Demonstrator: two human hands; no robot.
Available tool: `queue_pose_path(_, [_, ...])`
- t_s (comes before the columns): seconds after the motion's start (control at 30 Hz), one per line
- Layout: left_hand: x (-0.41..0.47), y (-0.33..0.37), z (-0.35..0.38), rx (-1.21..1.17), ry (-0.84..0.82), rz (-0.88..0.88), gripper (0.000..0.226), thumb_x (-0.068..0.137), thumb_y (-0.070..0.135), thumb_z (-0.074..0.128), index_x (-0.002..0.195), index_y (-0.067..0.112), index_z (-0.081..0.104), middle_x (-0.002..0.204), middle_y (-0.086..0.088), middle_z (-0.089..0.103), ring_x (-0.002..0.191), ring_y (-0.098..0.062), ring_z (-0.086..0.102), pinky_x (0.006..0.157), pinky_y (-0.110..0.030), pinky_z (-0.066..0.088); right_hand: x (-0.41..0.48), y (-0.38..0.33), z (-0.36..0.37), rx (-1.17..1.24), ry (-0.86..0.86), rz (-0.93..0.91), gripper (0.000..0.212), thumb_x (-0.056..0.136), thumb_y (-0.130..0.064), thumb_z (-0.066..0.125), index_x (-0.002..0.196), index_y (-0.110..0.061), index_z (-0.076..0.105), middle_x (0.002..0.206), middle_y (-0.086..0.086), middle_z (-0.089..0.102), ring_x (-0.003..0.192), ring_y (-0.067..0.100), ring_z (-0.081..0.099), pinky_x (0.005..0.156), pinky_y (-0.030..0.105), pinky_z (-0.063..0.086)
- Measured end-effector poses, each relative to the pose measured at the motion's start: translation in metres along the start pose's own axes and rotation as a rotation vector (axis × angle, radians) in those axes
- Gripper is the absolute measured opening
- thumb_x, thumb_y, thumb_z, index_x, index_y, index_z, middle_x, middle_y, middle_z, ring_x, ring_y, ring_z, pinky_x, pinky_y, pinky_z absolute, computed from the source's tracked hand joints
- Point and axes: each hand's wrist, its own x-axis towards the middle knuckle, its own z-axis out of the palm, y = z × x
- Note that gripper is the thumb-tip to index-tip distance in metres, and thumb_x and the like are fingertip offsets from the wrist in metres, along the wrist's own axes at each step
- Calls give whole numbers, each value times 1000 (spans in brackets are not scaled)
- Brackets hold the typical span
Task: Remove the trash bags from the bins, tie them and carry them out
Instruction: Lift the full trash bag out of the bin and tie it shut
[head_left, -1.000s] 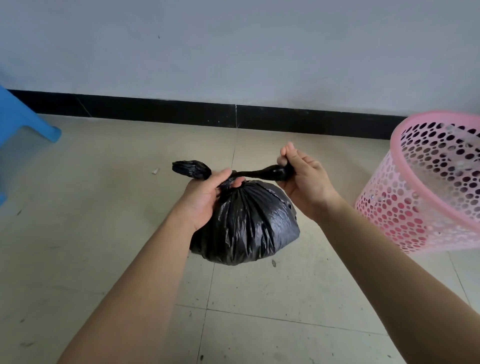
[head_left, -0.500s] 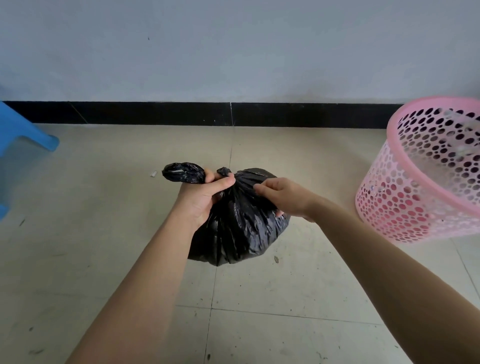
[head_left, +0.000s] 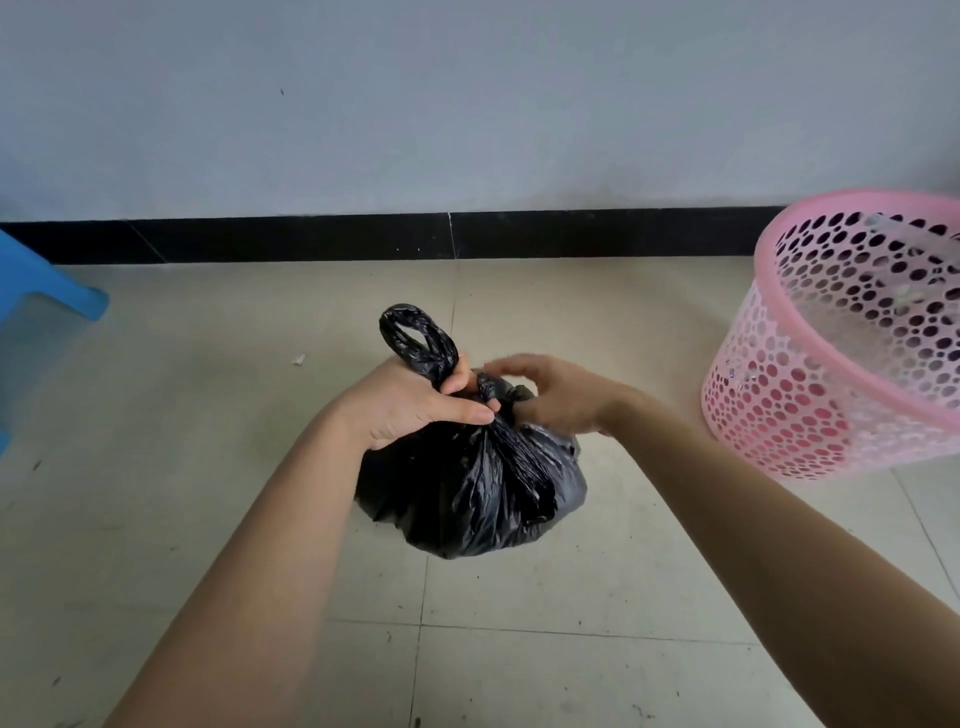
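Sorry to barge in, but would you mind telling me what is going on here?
A person is tying off a black trash bag over the tiled floor. The left hand grips the bag's twisted neck, with a loop of plastic standing up above the fist. The right hand is at the knot beside it, too blurred to tell its grip. The pink bin stands apart on the right.

The floor (head_left: 171, 483) is of pale beige tiles with thin grey joints and small dark specks. At twelve o'clock a light grey wall (head_left: 467, 104) rises, with a black skirting band (head_left: 311, 240) along its foot. At nine o'clock stands a blue plastic piece of furniture (head_left: 36, 296), cut by the edge of view. A tiny white scrap (head_left: 299, 358) lies on the floor at about ten o'clock.
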Motion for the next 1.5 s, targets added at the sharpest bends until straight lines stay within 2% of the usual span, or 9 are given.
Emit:
queue_pose_path(0.1, [-1,-4,-2,8,111,-19,49,76,-12,77,62,14,38,75,-12,56,88,-16,74,86,-27,56,6,15,10,-159,119,18,25,98,-16,55,121,-20,64,111,-9,64,101,10,59,98,27,45])
queue_pose_path(0.27, [10,-25,3,131,621,-114,40,70,-2,77,55,16,44,71,-3,64,68,-16,63,75,-33,53,16,27,19,-319,289,-59,18,95,-10,52,109,-8,64,108,9,61,100,25,55,85,31,41])
queue_pose_path(0.37, [17,-26,16,339,820,-136,16,72,7,72,76,11,58,73,-1,63,70,-22,60,67,-30,49,19,22,26,-370,301,-153,13,91,-9,53,101,-7,62,96,6,55,91,25,52,86,40,45])
queue_pose_path(0.5, [17,-36,23,480,937,-86,25,82,7,62,100,6,44,85,-13,60,79,-36,58,67,-39,45,19,16,31,-336,323,-201,19,89,-11,58,106,-12,64,99,1,55,90,18,51,83,30,43])
queue_pose_path(0.63, [17,-48,21,389,886,-186,18,86,7,62,103,5,59,95,-13,68,92,-34,63,76,-37,46,16,14,37,-288,333,-187,13,86,-9,60,97,-15,63,93,2,55,85,21,54,76,31,44])
queue_pose_path(0.83, [8,-27,12,-416,626,-200,22,91,-8,56,97,11,63,79,-11,65,68,-25,63,67,-31,52,12,14,29,188,216,43,8,83,-15,68,91,-17,68,82,0,62,76,14,56,72,30,46])
queue_pose_path(1.13, [5,-15,6,-412,572,-129,28,92,-5,53,97,17,69,81,-4,73,66,-16,67,57,-24,53,10,14,26,278,365,-55,10,84,-8,76,85,-12,67,69,-3,61,58,4,53,58,13,44])
queue_pose_path(1.33, [4,-16,2,-654,378,-53,11,94,12,59,102,13,67,96,-6,71,84,-20,69,77,-33,57,9,19,21,354,357,-75,16,82,-4,78,80,-15,67,66,-2,58,52,3,47,52,12,40])
queue_pose_path(1.5, [12,-31,12,-589,494,-43,26,90,-8,59,106,11,66,94,-8,73,85,-19,72,75,-29,57,8,27,23,299,342,-10,12,82,-7,78,84,-14,69,66,-1,60,49,1,46,50,13,38])
